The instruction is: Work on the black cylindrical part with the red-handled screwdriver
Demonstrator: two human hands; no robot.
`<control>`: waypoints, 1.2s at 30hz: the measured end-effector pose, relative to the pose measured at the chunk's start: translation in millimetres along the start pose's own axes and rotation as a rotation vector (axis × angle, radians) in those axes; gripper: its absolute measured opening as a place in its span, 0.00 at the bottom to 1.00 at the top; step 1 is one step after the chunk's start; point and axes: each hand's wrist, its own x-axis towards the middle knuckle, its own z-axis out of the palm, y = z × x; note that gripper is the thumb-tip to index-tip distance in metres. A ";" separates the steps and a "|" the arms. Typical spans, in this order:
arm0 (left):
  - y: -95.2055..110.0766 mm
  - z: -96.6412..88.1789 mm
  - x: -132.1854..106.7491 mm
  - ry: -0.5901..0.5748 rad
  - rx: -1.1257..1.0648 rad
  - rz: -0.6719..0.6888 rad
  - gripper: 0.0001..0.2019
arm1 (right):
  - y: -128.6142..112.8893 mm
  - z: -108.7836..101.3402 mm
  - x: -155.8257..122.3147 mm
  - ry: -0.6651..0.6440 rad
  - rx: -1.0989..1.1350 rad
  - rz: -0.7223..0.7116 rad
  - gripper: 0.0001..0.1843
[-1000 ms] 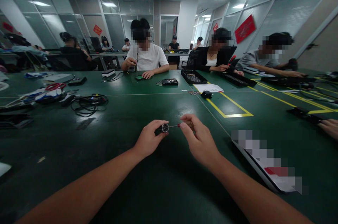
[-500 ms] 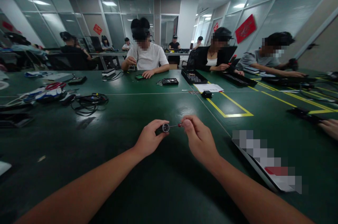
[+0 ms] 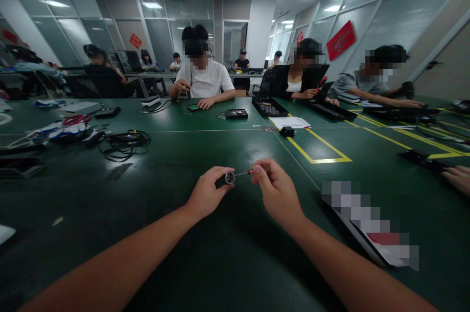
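Observation:
My left hand (image 3: 206,193) is closed around a small black cylindrical part with a silver ring end (image 3: 228,178), held just above the green table (image 3: 176,155). My right hand (image 3: 276,191) pinches a thin screwdriver with a red handle (image 3: 245,173); its metal tip points left into the ring end of the part. Both hands sit at the table's middle, close together.
A flat device with papers (image 3: 370,228) lies right of my right hand. A tangle of black cables (image 3: 123,143) and tools lie at left. Yellow tape lines (image 3: 319,148) mark the table. Several people work across the table with trays (image 3: 270,106). Another person's hand (image 3: 457,177) shows at far right.
My right hand has shifted slightly and turned the screwdriver a little; my left hand and the part have stayed in place.

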 end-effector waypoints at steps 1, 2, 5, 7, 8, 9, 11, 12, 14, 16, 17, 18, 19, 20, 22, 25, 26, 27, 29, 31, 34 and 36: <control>0.8 -0.1 -0.3 -0.003 -0.001 0.003 0.17 | 1.4 0.6 0.9 0.012 0.036 0.021 0.15; 1.7 -0.5 -0.2 -0.007 0.002 0.014 0.17 | 3.2 1.0 2.5 0.034 0.076 0.045 0.17; 3.4 -3.7 2.9 -0.015 0.057 0.088 0.18 | 10.5 0.3 10.3 0.116 0.278 0.177 0.21; 2.5 -7.0 7.1 0.011 0.102 0.121 0.19 | 15.7 -1.1 16.5 0.109 0.472 0.338 0.23; 1.3 -8.6 9.2 0.026 0.116 0.120 0.19 | 18.0 -1.6 18.9 0.125 0.517 0.374 0.24; -0.3 -9.9 11.0 0.036 0.121 0.111 0.19 | 20.2 -1.8 20.8 0.141 0.537 0.388 0.23; -3.5 -11.4 12.9 0.025 0.119 0.088 0.19 | 23.5 -1.4 22.1 0.177 0.515 0.363 0.22; -5.0 -11.5 12.9 0.010 0.119 0.080 0.18 | 24.6 -0.8 21.7 0.186 0.489 0.338 0.21; -6.8 -11.0 11.7 -0.015 0.116 0.069 0.19 | 25.2 0.4 19.7 0.190 0.430 0.287 0.21; -7.1 -10.1 10.1 -0.027 0.112 0.060 0.20 | 23.9 1.2 17.0 0.184 0.378 0.243 0.21; -6.9 -9.9 9.4 -0.031 0.112 0.057 0.20 | 22.5 1.3 15.8 0.178 0.358 0.222 0.20; -6.4 -9.8 9.0 -0.037 0.114 0.053 0.20 | 20.9 1.2 14.6 0.171 0.342 0.199 0.20; -5.8 -9.8 8.8 -0.044 0.117 0.050 0.20 | 19.2 1.1 13.5 0.165 0.324 0.176 0.19; -5.0 -10.0 8.8 -0.054 0.124 0.047 0.20 | 17.4 0.9 12.6 0.158 0.300 0.153 0.18; -3.6 -10.6 8.9 -0.070 0.140 0.038 0.20 | 14.6 0.5 11.1 0.143 0.220 0.114 0.17; -2.1 -11.4 9.2 -0.083 0.161 0.027 0.20 | 13.0 0.1 10.5 0.107 0.100 0.100 0.17; -1.9 -11.5 9.2 -0.085 0.162 0.025 0.20 | 13.1 -0.1 10.7 0.096 0.079 0.105 0.18; -1.9 -11.5 9.2 -0.085 0.159 0.023 0.20 | 13.4 -0.4 11.0 0.089 0.067 0.111 0.18; -2.2 -11.4 9.1 -0.087 0.149 0.021 0.21 | 13.6 -1.3 11.9 0.087 0.048 0.122 0.18; -3.2 -11.0 9.0 -0.086 0.143 0.020 0.21 | 12.9 -2.5 12.4 0.098 0.033 0.125 0.18; -6.2 -10.5 9.3 -0.080 0.137 0.022 0.22 | 10.7 -4.2 12.5 0.127 0.012 0.125 0.18; -8.3 -10.3 9.7 -0.067 0.124 0.022 0.22 | 9.8 -4.9 12.6 0.141 -0.010 0.121 0.17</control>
